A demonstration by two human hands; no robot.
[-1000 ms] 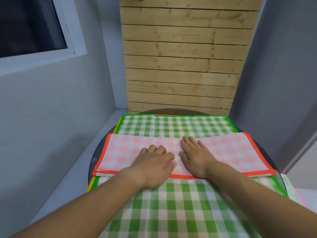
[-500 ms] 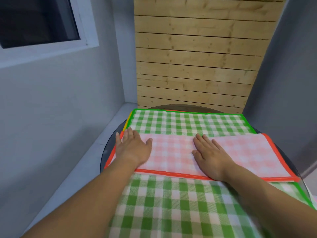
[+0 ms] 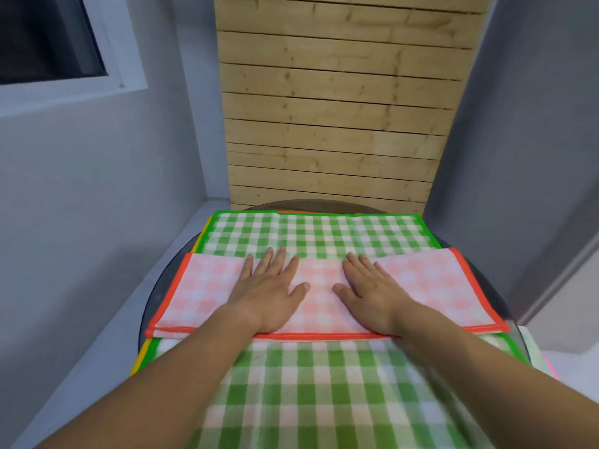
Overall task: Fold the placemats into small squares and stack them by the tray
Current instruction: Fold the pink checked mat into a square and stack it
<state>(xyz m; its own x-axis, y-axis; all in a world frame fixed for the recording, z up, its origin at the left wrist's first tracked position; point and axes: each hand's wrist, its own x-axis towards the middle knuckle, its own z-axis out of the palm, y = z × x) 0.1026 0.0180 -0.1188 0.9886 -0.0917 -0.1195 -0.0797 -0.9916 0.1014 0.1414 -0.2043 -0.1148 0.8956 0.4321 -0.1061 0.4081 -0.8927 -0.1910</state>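
Since half a second ago, the left hand (image 3: 269, 293) is being brought back from the left end of the pink mat (image 3: 424, 283) toward its middle, while the right hand (image 3: 369, 296) is being kept near the centre.

Head view: the pink mat is being shown folded once into a long strip. It is lying across the green mat (image 3: 317, 234), which is spread over the round table (image 3: 150, 306). Both hands are being laid flat on the strip, close together either side of its middle. The fingers (image 3: 279, 258) are straight and spread, pressing down, and nothing is being gripped. A yellow edge (image 3: 142, 354) of a further mat is showing underneath at the left. The stacking place is not being shown.

Judgement: the first fold is being smoothed, and the task is being counted as early, with at least two mats lying unfolded.

For good work, the crease is best pressed outward from the middle to both ends, so no air is being trapped. The orange borders at the near edge should be checked for alignment before the next fold, since the left corner is appearing slightly offset. One end is then being advised to be carried over the other while the opposite hand is pinning the strip, lest the green mat be dragged.
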